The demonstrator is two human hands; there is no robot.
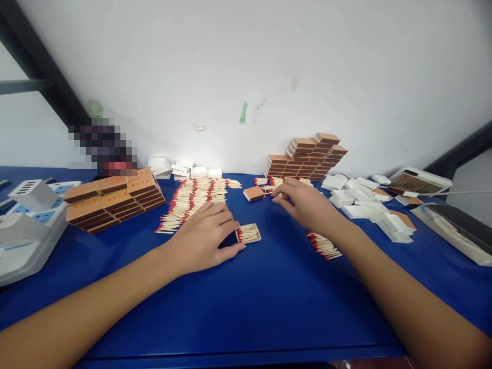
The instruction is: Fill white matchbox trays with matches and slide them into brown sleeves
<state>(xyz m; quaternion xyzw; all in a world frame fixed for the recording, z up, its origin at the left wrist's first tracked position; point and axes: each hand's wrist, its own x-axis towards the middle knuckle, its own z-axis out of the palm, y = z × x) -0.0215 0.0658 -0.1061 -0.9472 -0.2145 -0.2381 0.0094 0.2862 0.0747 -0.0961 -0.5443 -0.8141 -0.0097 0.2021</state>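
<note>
The left hand [207, 233] lies on the blue bench [269, 302], its fingers [225, 218] bent and drawn together, clamped on the left end of a small tray [249, 233] of red-tipped matches. The thumb runs along the tray's near edge, and something dark shows under the palm where it meets the tray.

Behind the tray and to its right, the right hand [303, 202] reaches toward the wall. Its fingers [280, 196] are close together, tips down among a few loose matches [271, 181]. I cannot tell whether they pinch one. A single closed matchbox [253, 193] lies just left of those fingertips, straight behind the tray.

Left of the tray and behind the left hand is a wide spread of matches [194, 197]. Farther left is a stack of brown boxes [115, 197], then a white power strip [31, 220]. Right of the tray, beside the right wrist, lies a small heap of matches [325, 246]. Beyond it are empty white trays [369, 202]. A second stack of boxes [307, 156] stands far behind the tray, against the wall.
</note>
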